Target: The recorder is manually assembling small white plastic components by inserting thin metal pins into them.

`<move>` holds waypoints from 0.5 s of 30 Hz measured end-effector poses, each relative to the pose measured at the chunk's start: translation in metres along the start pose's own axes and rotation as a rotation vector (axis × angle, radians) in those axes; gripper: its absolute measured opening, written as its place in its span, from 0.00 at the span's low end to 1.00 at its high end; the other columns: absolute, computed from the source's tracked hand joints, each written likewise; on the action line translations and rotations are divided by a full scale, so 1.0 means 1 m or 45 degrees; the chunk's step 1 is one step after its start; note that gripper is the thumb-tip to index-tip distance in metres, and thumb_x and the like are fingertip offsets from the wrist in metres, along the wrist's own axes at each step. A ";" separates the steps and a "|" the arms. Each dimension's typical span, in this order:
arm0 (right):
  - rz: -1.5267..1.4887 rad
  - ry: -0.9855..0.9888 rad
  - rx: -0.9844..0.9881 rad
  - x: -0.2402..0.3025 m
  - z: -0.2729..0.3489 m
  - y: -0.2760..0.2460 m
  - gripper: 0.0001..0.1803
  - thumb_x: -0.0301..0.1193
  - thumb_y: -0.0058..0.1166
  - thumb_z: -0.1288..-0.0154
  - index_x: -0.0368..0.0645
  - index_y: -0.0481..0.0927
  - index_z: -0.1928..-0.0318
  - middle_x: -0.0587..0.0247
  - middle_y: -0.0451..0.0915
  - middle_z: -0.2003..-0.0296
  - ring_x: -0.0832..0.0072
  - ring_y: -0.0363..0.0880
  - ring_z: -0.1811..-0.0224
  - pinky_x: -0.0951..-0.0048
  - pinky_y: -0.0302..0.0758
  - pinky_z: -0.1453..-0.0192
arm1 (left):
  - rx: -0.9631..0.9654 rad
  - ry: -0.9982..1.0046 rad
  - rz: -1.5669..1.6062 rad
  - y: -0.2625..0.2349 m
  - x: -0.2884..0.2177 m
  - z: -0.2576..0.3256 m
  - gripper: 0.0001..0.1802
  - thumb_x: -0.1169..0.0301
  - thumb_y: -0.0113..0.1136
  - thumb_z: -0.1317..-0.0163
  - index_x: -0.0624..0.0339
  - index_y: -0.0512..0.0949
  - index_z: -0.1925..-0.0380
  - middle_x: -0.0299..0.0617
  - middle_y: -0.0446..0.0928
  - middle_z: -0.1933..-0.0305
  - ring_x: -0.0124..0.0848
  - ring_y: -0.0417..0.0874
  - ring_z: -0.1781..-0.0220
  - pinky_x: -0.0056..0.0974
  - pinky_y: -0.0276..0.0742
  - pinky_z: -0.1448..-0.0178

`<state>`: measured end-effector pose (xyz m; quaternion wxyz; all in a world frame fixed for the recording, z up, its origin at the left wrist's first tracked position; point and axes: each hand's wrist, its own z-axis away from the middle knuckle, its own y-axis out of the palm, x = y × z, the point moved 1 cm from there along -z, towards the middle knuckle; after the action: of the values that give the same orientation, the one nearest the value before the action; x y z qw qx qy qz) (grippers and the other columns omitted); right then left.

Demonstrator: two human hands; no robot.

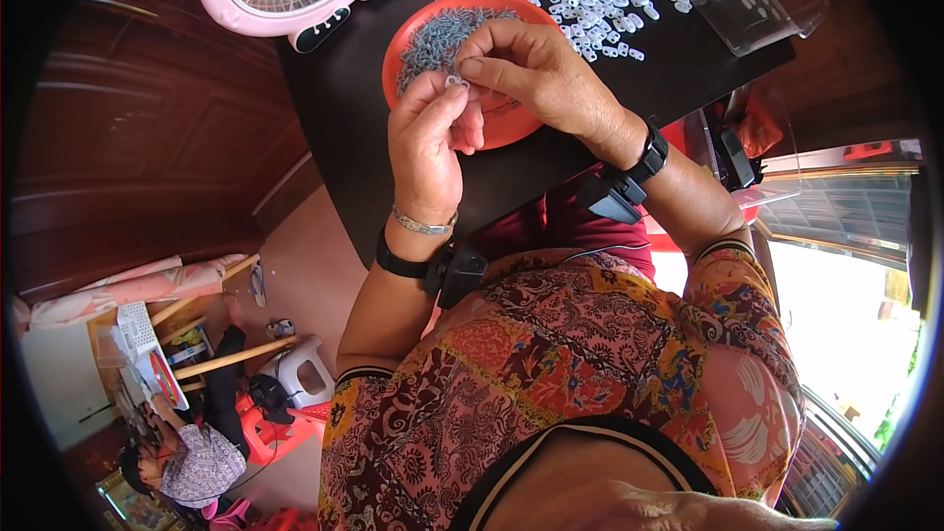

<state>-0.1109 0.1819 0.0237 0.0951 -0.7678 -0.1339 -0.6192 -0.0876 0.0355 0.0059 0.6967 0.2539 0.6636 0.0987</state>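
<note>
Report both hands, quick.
Left hand: closed, pinching a small white piece.
Right hand: thumb and forefinger pinched closed beside it; whether they hold anything cannot be told.

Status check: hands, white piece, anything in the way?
Left hand pinching small white piece over orange plate of small grey pieces. Right hand close beside it, pinch contents unclear. No obstruction seen.

White piece [455, 81] in left hand [429, 136]
</note>
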 end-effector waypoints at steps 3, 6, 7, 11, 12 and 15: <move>0.035 0.047 0.065 -0.001 0.001 -0.004 0.06 0.28 0.54 0.35 0.36 0.77 0.64 0.70 0.78 0.70 0.86 0.75 0.68 0.82 0.73 0.63 | 0.006 -0.011 -0.120 0.000 -0.001 0.001 0.11 0.67 0.49 0.36 0.62 0.73 0.73 0.34 0.72 0.81 0.20 0.69 0.82 0.24 0.59 0.79; 0.118 0.120 0.135 0.007 0.003 -0.010 0.05 0.27 0.52 0.33 0.38 0.77 0.62 0.71 0.77 0.67 0.86 0.74 0.63 0.82 0.73 0.58 | 0.032 -0.050 -0.197 0.001 -0.002 0.002 0.11 0.67 0.49 0.36 0.62 0.73 0.74 0.34 0.71 0.81 0.20 0.67 0.83 0.23 0.58 0.79; 0.117 0.120 0.133 0.008 0.003 -0.011 0.05 0.27 0.52 0.33 0.38 0.77 0.62 0.71 0.77 0.67 0.86 0.74 0.63 0.82 0.73 0.58 | 0.022 -0.032 -0.219 0.002 -0.002 0.003 0.11 0.68 0.49 0.36 0.61 0.73 0.74 0.34 0.71 0.81 0.20 0.67 0.83 0.23 0.58 0.79; 0.162 0.018 0.115 0.009 0.002 -0.016 0.04 0.27 0.53 0.34 0.38 0.77 0.63 0.72 0.77 0.67 0.86 0.74 0.63 0.82 0.72 0.57 | 0.014 0.016 -0.239 0.003 -0.002 0.003 0.10 0.69 0.49 0.35 0.61 0.72 0.74 0.34 0.71 0.80 0.19 0.66 0.82 0.23 0.59 0.78; 0.175 0.014 0.127 0.009 0.002 -0.017 0.05 0.27 0.53 0.34 0.38 0.76 0.63 0.72 0.77 0.67 0.86 0.74 0.63 0.82 0.72 0.56 | 0.015 0.015 -0.240 0.003 -0.001 0.003 0.10 0.69 0.49 0.35 0.61 0.72 0.74 0.34 0.71 0.80 0.19 0.66 0.82 0.23 0.59 0.78; 0.180 0.066 0.180 0.005 0.003 -0.016 0.05 0.27 0.52 0.33 0.37 0.76 0.64 0.72 0.76 0.68 0.86 0.73 0.63 0.82 0.72 0.56 | 0.045 0.035 -0.220 0.004 0.000 0.004 0.09 0.70 0.49 0.35 0.61 0.71 0.73 0.34 0.70 0.79 0.19 0.65 0.81 0.24 0.60 0.77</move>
<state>-0.1127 0.1979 0.0273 0.1959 -0.7504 -0.1202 -0.6197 -0.0832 0.0379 0.0082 0.6890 0.2064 0.6941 0.0299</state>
